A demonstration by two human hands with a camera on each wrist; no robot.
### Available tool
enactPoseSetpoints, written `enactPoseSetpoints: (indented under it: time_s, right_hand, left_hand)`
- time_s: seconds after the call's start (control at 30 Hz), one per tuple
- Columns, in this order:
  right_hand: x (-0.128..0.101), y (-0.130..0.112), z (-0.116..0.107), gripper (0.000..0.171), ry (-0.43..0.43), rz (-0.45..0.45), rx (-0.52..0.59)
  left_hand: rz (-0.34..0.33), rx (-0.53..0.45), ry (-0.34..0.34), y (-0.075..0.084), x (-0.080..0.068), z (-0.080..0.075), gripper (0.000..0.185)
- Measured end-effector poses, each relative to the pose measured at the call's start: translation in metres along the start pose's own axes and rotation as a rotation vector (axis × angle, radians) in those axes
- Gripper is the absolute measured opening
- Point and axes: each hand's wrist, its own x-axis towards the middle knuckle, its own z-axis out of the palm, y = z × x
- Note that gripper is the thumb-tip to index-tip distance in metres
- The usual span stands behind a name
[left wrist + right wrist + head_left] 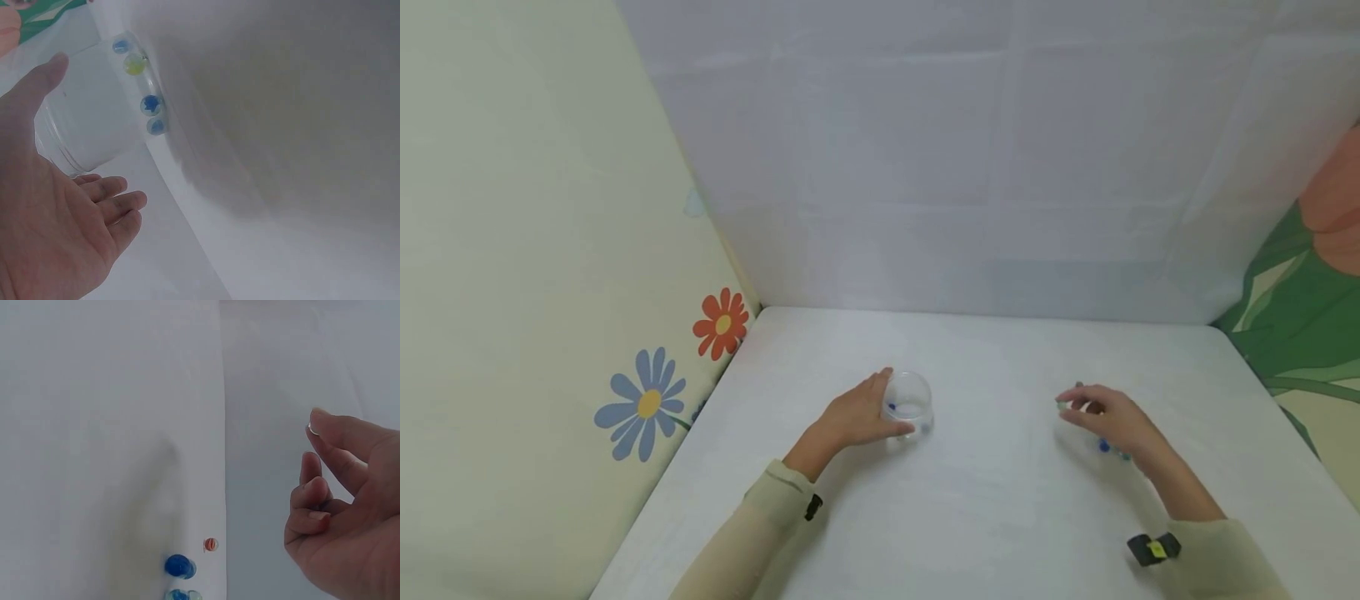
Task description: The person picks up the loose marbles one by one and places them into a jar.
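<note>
A clear round jar (908, 400) stands left of the table's middle. My left hand (857, 415) holds it from the left, thumb on the near side and fingers on the far side. In the left wrist view, several marbles lie at the jar's bottom, among them a yellow-green marble (134, 64) and a blue one (150, 105). Over to the right, my right hand (1108, 417) is raised above the table and pinches a pale greenish marble (1062, 405) between thumb and index finger. In the right wrist view the fingertips mostly hide that marble; the other fingers are curled.
Below and around my right hand lie loose marbles, including a dark blue marble (177, 565) and a red-striped one (211, 544). A white cloth covers the table (970, 517). Behind it rises a white sheet (925, 167), and a flower-painted wall (550, 250) borders the left side.
</note>
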Motion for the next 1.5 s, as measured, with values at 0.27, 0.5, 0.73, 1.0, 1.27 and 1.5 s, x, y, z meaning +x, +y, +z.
enactPoseSetpoints:
  time_s: [0.27, 0.5, 0.73, 1.0, 1.27, 1.5]
  right_hand:
    - [0.005, -0.019, 0.012, 0.03, -0.002, -0.03, 0.023]
    - [0.01, -0.028, 0.019, 0.03, -0.031, -0.086, 0.035]
    - [0.017, -0.039, 0.028, 0.029, -0.035, -0.119, 0.05]
    - [0.023, -0.051, 0.037, 0.028, -0.043, -0.156, 0.071]
    - [0.029, -0.066, 0.048, 0.028, -0.075, -0.174, 0.105]
    - [0.036, -0.077, 0.061, 0.026, -0.088, -0.191, 0.092]
  left_hand:
    - [0.003, 0.0, 0.006, -0.003, 0.001, 0.002, 0.112]
    - [0.003, -0.006, 0.005, -0.002, -0.001, 0.001, 0.111]
    - [0.003, -0.003, 0.006, -0.001, -0.001, 0.0, 0.111]
    - [0.01, 0.004, 0.011, -0.001, -0.001, 0.0, 0.11]
    - [0.009, -0.017, 0.011, -0.001, -0.001, 0.0, 0.11]
    - [0.019, -0.026, 0.013, -0.001, -0.001, 0.0, 0.109]
